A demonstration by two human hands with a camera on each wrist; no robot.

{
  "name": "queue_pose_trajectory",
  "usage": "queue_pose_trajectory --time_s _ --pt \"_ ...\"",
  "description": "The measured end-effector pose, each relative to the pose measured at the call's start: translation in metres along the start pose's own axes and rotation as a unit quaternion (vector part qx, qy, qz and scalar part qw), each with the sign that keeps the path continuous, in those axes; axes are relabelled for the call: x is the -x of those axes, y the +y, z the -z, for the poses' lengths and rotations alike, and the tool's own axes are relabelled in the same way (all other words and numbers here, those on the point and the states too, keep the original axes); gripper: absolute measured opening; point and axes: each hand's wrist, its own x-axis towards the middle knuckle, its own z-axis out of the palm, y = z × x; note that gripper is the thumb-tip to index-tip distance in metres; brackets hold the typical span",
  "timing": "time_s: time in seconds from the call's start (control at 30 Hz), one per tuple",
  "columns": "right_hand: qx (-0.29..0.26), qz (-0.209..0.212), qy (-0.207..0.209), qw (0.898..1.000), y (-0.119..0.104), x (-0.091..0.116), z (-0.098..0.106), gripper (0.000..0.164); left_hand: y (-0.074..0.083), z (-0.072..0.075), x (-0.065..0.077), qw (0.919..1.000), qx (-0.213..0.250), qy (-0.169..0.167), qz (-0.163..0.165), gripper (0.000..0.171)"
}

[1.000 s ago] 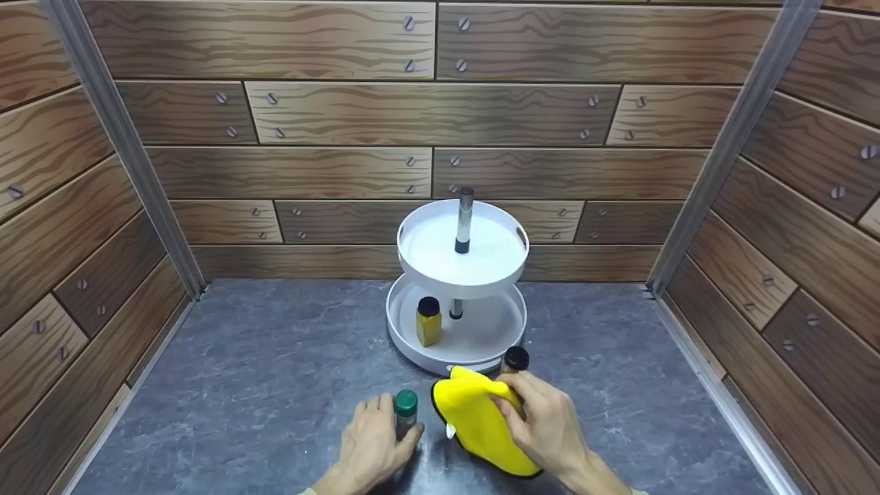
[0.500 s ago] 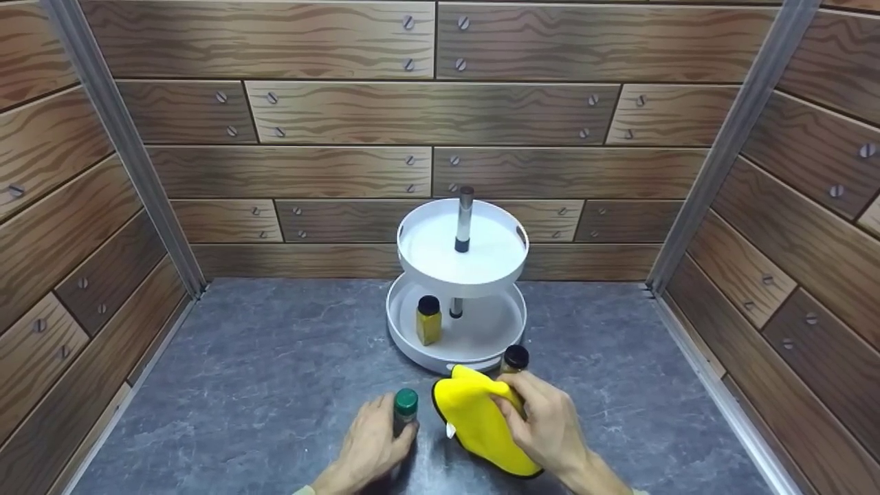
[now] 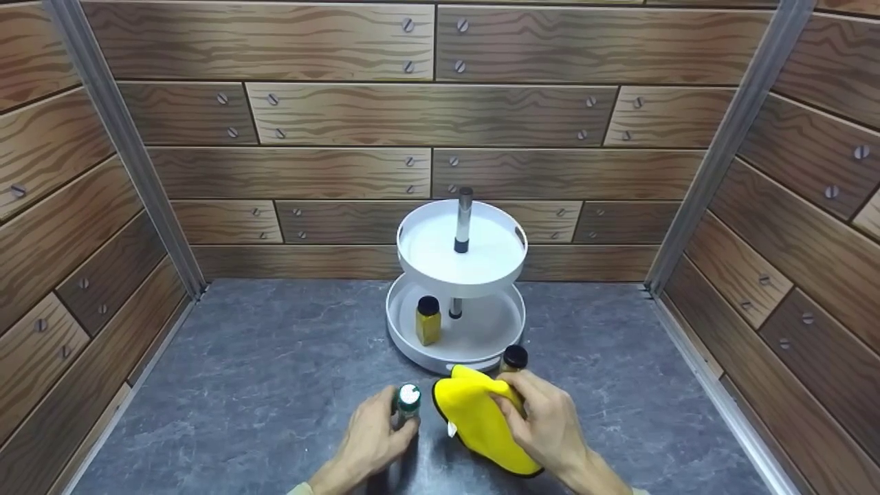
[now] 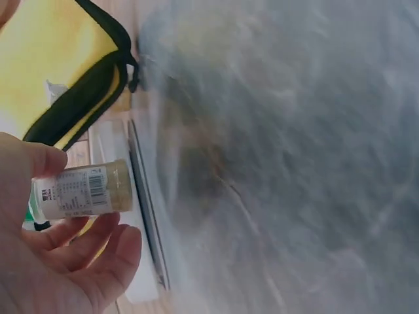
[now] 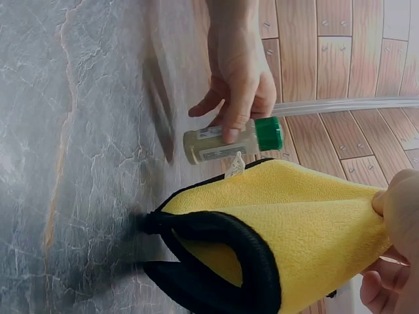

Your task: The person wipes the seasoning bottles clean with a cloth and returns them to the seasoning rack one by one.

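My left hand (image 3: 371,430) grips a small clear spice jar with a green cap (image 3: 408,399) between thumb and fingers. A printed label with a barcode shows on the spice jar (image 4: 85,191) in the left wrist view, and its base looks raised off the tabletop. My right hand (image 3: 546,426) pinches the top of a yellow cloth with black edging (image 5: 308,216), which hangs in a fold. Just past the right hand's fingers stands a black-capped bottle (image 3: 514,357), its lower part hidden by hand and cloth.
Behind the hands stands a white two-tier round tray stand (image 3: 405,357) with a central post. On its lower tier is a yellow, black-capped bottle (image 3: 428,323). Wood-patterned walls (image 3: 344,172) enclose the grey tabletop (image 3: 275,357) at back and sides.
The left hand has lifted the green-capped spice jar slightly and tilted it, so its cap now catches a bright reflection. Right hand and cloth have stayed in place.
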Motion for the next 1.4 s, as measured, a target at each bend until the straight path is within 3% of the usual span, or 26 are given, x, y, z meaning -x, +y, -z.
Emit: queue_pose_trajectory --time_s 0.2,0.43,0.83,1.13,1.4 --pt "0.009 -0.004 0.000 1.000 0.001 -0.001 -0.001 0.028 0.012 0.003 -0.003 0.9994 0.031 -0.012 0.009 0.022" --pt "0.013 0.003 -0.001 1.000 0.001 -0.003 -0.003 0.029 0.024 0.005 -0.003 0.9989 0.041 0.019 0.006 0.025" --pt "0.007 -0.001 0.006 1.000 -0.005 -0.010 -0.007 0.026 0.037 0.004 -0.001 0.9958 0.084 0.031 -0.015 0.027" --pt "0.010 -0.017 0.020 1.000 -0.014 -0.017 -0.010 0.024 0.045 0.007 -0.004 0.9903 0.137 -0.012 0.013 0.028" --pt "-0.037 0.014 0.041 0.998 -0.020 -0.018 -0.020 0.026 0.050 0.008 -0.005 0.9837 0.177 -0.030 -0.008 0.031"
